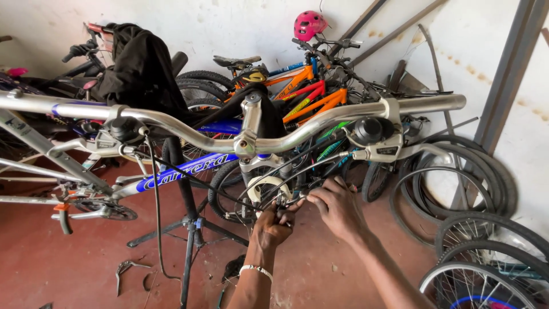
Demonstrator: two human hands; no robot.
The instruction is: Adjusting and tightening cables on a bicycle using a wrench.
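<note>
— So, from the left: what's there?

— Silver handlebar (229, 137) running crosswise, blue frame (183, 171) on a black repair stand (189, 229). Below the stem, black cables (274, 177) loop down.

— And the hands?

— Left hand (273, 226) pinches a cable end, fingers together. Right hand (337, 209), just beside it, fingers curled; whether it clamps the cable, I cannot tell. Spare wheels (486, 252) crowd the right; open floor (68, 257) lies left.
</note>
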